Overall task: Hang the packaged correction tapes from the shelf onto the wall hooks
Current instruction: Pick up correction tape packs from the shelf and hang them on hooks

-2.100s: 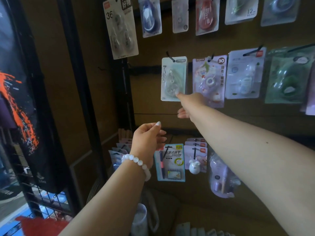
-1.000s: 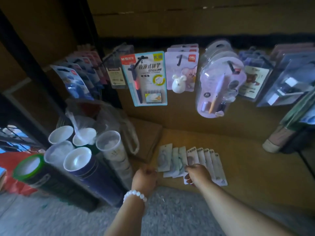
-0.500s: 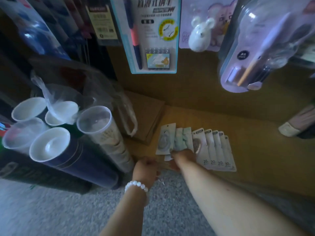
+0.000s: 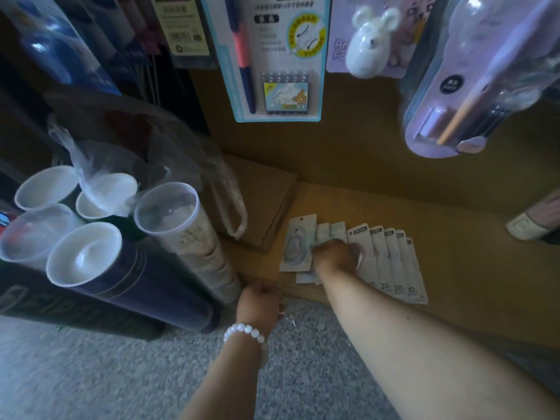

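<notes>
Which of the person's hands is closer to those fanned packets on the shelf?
Right. The right hand lies on the fanned packets; the left hand sits at the shelf edge, short of them.

The white carded correction-tape packs (image 4: 391, 262) fanned on the brown shelf (image 4: 469, 268) show "20" near their lower ends (on one, only the "0" is visible). The hanging blue-edged pen card (image 4: 272, 56) carries an orange "6" over its refill box. Other print is too blurred to read.
</notes>
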Tool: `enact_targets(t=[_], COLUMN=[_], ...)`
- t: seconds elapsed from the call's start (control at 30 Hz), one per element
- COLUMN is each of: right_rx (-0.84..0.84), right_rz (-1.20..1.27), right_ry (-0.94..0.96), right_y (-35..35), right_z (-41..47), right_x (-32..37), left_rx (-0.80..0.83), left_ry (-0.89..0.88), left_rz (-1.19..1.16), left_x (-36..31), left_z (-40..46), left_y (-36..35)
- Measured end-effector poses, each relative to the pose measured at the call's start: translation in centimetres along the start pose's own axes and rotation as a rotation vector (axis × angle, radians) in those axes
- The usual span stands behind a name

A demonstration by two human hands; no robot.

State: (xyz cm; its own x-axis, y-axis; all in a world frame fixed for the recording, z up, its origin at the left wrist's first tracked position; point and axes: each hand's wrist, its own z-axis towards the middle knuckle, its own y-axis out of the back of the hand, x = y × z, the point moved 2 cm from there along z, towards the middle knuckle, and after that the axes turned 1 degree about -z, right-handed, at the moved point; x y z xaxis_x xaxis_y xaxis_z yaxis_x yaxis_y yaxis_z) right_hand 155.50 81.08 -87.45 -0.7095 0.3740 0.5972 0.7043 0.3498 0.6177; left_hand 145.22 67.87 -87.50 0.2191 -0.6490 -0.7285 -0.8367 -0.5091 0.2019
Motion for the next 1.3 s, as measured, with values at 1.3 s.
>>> enact_targets(t=[1.3], right_rx=[-0.317], right_rz=[-0.302], right_ry=[0.231], right_y=[1.8], right_z=[-0.4], right_x=[-1.7], left_rx=[0.020], left_ry=[0.021], left_rz=[-0.466], left_x=[2.3], left_z=[1.8], left_y=[-0.4])
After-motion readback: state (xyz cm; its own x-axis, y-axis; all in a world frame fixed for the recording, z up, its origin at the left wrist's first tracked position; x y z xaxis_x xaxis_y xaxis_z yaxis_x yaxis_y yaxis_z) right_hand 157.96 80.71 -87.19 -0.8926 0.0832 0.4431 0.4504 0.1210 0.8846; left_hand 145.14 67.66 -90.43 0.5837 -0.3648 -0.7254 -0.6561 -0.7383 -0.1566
